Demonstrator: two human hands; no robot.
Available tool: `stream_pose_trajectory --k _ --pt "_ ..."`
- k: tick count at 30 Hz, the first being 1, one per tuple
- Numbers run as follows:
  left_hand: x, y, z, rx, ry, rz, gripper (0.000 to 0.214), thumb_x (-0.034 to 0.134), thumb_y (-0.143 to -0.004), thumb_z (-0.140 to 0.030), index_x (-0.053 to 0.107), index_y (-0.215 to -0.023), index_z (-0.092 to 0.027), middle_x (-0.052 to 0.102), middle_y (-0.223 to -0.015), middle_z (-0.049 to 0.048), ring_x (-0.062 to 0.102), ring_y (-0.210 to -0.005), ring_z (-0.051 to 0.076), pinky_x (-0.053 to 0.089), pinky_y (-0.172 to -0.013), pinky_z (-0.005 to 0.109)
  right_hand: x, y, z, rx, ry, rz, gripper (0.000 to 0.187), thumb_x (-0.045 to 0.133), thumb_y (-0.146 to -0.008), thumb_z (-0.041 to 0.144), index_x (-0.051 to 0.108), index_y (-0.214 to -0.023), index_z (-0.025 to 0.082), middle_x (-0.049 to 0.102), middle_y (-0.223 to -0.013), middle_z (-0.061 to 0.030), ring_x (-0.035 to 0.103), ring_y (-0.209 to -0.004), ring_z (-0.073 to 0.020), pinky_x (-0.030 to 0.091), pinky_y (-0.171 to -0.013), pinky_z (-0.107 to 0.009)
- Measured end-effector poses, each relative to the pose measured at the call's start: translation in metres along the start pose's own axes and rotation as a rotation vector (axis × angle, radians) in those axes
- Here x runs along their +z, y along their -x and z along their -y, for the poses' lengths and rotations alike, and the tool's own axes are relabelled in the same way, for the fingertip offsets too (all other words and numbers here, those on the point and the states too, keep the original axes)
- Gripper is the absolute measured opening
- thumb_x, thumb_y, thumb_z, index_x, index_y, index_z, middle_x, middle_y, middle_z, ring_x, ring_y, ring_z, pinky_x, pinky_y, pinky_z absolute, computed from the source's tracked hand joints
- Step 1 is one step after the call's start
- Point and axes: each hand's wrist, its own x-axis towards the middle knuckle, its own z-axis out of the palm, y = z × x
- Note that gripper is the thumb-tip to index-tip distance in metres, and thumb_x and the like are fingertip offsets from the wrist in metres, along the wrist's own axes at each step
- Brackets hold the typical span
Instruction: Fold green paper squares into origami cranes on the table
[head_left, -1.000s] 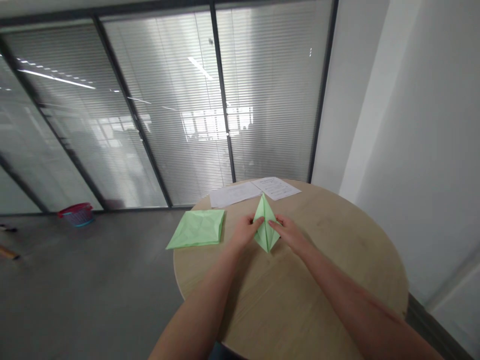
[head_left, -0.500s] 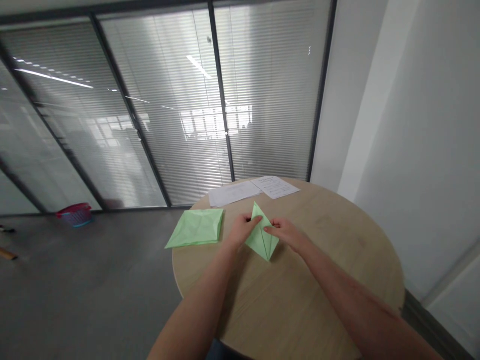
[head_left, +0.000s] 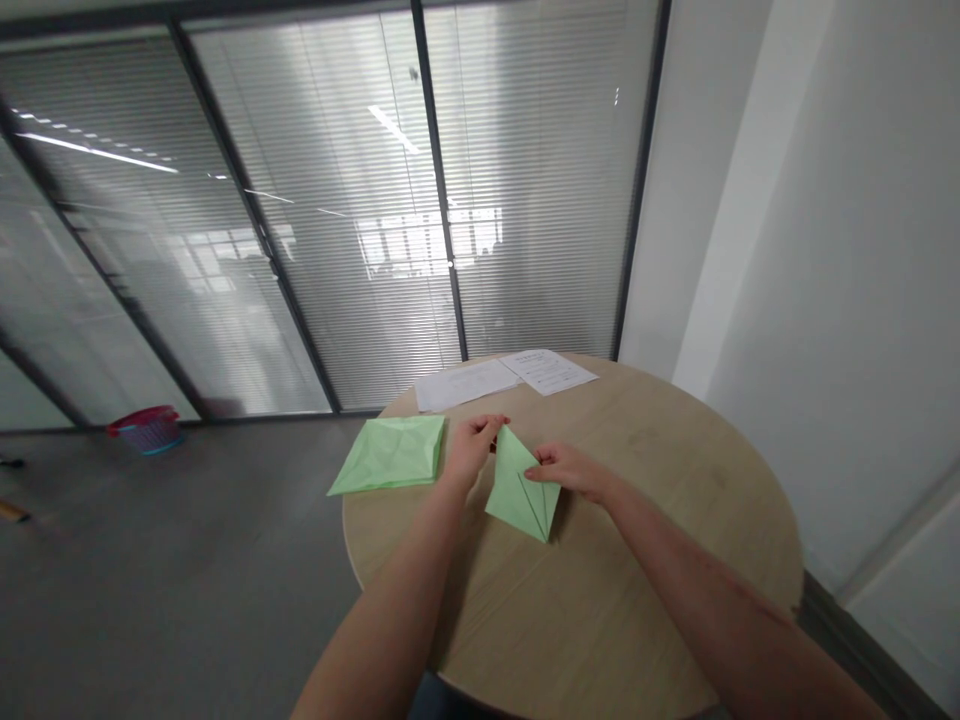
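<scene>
At a round wooden tabletop point(head_left: 645, 570), a folded light-green paper point(head_left: 512, 492) is pinched at its top corner by the left hand point(head_left: 471, 448) and at its right side by the right hand point(head_left: 576, 472). Left of it, larger green paper point(head_left: 394, 453) is laid overhanging the edge; white pages point(head_left: 551, 371) are set beyond.

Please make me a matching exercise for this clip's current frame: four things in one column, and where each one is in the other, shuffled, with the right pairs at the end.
Things
1. Folded green paper
2. Larger green paper
3. White sheets
4. Basket

Places
A. Near the far edge of the table
B. On the floor
C. Held in the right hand
D. Jutting past the left edge of the table

Right pairs: 1-C, 2-D, 3-A, 4-B
</scene>
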Motion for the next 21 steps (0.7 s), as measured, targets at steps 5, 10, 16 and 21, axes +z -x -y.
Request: stream_pose_trajectory --k 5,10,16,21 --pt "-0.001 -0.001 -0.001 -0.014 0.074 -0.023 0.048 0.06 -0.08 -0.053 0.07 -0.108 -0.015 0.067 -0.088 0.0067 0.056 -0.066 0.014 0.046 -0.059 0.025 0.0 -0.003 0.002 -0.034 -0.071 -0.123 0.036 0.075 -0.07 0.044 0.07 -0.088 0.014 0.072 -0.085 -0.0066 0.062 -0.071 -0.0181 0.045 -0.064 -0.027" --pt "0.001 0.003 0.002 -0.038 -0.099 0.24 0.045 0.064 -0.078 -0.053 0.074 -0.095 -0.013 0.07 -0.084 0.0066 0.059 -0.071 0.017 0.044 -0.064 0.026 -0.002 -0.007 0.001 -0.022 -0.154 -0.247 0.044 0.072 -0.071 0.048 0.069 -0.099 0.014 0.072 -0.088 -0.0082 0.063 -0.07 -0.0176 0.046 -0.062 -0.027" --pt "0.008 0.007 0.008 -0.046 -0.271 0.285 0.037 0.062 -0.079 -0.046 0.074 -0.08 -0.012 0.068 -0.069 0.0028 0.058 -0.063 0.018 0.041 -0.059 0.026 -0.004 -0.011 -0.008 -0.069 -0.082 -0.255 0.043 0.067 -0.075 0.052 0.07 -0.096 0.014 0.072 -0.09 -0.0078 0.063 -0.074 -0.019 0.046 -0.064 -0.027" --pt "0.013 0.005 0.011 0.048 -0.337 0.188 0.033 0.06 -0.081 -0.043 0.072 -0.085 -0.013 0.067 -0.074 0.0037 0.059 -0.066 0.018 0.041 -0.06 0.026 -0.004 -0.016 -0.013 -0.106 0.033 -0.317 0.037 0.062 -0.079 0.049 0.071 -0.091 0.015 0.072 -0.088 -0.0067 0.064 -0.076 -0.0208 0.046 -0.066 -0.028"
